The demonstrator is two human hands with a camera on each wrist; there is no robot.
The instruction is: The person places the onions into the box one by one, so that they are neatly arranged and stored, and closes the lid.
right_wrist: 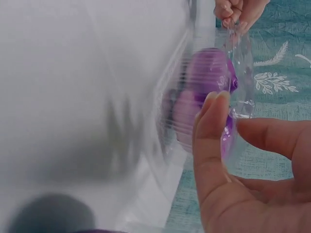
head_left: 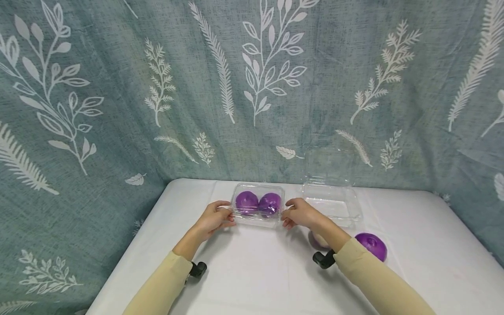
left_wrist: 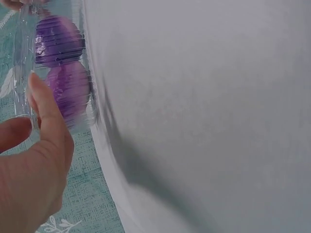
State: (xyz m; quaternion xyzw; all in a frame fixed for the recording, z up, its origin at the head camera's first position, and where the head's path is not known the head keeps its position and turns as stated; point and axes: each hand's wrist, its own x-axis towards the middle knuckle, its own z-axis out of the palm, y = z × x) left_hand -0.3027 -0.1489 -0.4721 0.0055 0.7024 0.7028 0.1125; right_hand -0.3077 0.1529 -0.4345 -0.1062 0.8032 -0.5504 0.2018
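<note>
A clear plastic clamshell box [head_left: 257, 187], its lid down, stands toward the back of the white table between the two hands. Two round purple vegetables, perhaps turnips [head_left: 246, 202], lie side by side in it. My left hand [head_left: 211, 220] pinches the box's left edge, with the thumb and fingers [left_wrist: 48, 109] on either side of the rim. At the opposite end, my right hand [head_left: 302, 213] grips the other edge between thumb and fingers [right_wrist: 211, 131]. Whether the box touches the tabletop I cannot tell.
A second clear box [head_left: 350, 205] stands with its lid raised at the back right. Near the right forearm lie another purple vegetable [head_left: 372, 246] and a paler one [head_left: 320, 240], partly hidden by the arm. A leaf-patterned curtain [head_left: 275, 144] hangs behind the table.
</note>
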